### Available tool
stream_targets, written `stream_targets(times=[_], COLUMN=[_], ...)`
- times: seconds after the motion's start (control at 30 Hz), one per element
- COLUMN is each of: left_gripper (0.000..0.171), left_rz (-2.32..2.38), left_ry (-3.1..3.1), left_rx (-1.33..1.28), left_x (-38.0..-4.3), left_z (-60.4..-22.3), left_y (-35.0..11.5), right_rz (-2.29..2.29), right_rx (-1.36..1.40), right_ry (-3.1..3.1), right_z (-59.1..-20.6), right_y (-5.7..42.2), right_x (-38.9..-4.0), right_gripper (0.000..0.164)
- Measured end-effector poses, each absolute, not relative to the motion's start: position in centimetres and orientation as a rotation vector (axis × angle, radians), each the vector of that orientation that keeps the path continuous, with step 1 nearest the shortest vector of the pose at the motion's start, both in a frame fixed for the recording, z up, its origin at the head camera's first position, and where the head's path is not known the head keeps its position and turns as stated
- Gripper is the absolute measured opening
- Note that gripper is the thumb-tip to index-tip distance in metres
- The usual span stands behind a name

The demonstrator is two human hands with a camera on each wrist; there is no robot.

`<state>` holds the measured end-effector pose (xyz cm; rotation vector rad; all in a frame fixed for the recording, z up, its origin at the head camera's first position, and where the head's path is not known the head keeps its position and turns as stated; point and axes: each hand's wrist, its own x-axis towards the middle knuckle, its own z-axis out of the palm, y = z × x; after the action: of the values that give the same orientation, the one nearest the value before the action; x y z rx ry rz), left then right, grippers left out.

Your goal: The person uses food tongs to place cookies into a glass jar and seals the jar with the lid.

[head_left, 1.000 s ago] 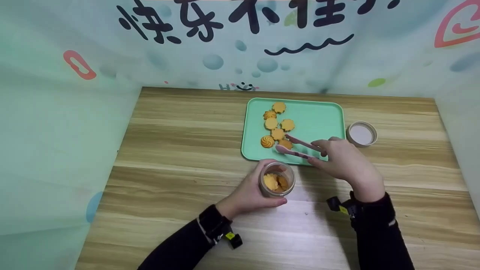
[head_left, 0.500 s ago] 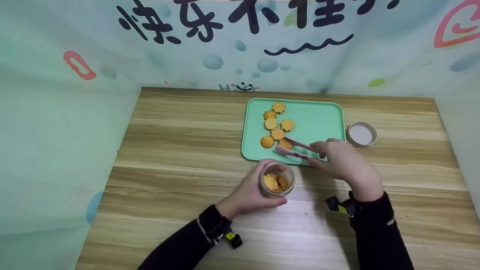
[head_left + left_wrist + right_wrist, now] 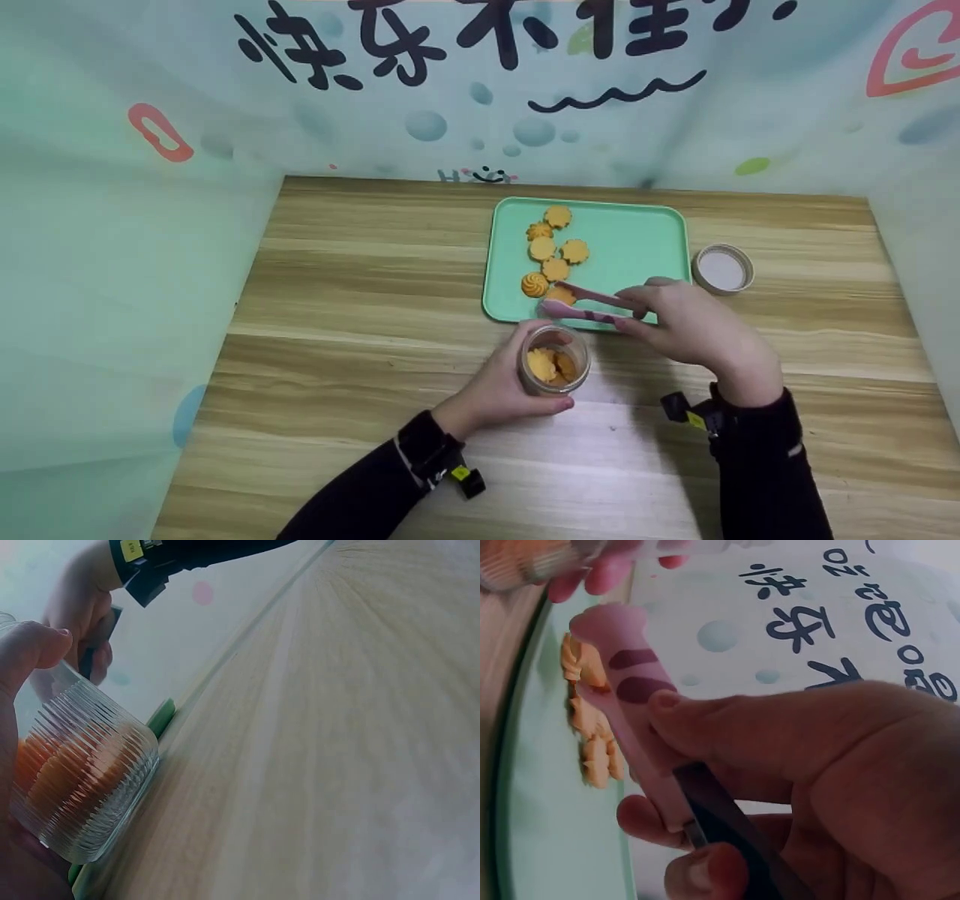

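Note:
My left hand (image 3: pixel 502 382) grips a clear ribbed jar (image 3: pixel 112 787), its open mouth facing up in the head view. Several cookies (image 3: pixel 541 364) lie inside it. My right hand (image 3: pixel 686 322) holds pink tongs (image 3: pixel 589 312) with dark handles, thumb on one arm and fingers on the other. The tongs' tips are around a flower-shaped cookie (image 3: pixel 561 295) at the near edge of the green tray (image 3: pixel 637 240), close to the jar. Several more cookies (image 3: pixel 556 269) form a loose column on the tray's left half.
A round jar lid (image 3: pixel 724 268) lies just right of the tray. The wooden table (image 3: pixel 360 300) extends to both sides. A printed cloth backdrop (image 3: pixel 420 97) stands behind and along the left side.
The tongs have shifted slightly left and toward the jar, and the cookie between their tips has moved the same way. My left hand and the jar stay put.

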<state>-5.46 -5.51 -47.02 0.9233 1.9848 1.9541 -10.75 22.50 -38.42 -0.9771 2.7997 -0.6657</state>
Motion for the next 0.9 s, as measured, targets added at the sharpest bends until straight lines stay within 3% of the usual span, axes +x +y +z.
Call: stream_targets(times=[0.9], left_gripper=[0.096], left_rz=[1.914], left_ry=[2.050], left_rx=[0.828], left_x=[-5.9], left_z=[-50.5], left_y=[-5.3], right_rz=[-0.840], right_rx=[-1.219], right_ry=[2.841], right_z=[-31.8], right_y=[22.9], right_x=[-4.4], right_gripper=[0.033])
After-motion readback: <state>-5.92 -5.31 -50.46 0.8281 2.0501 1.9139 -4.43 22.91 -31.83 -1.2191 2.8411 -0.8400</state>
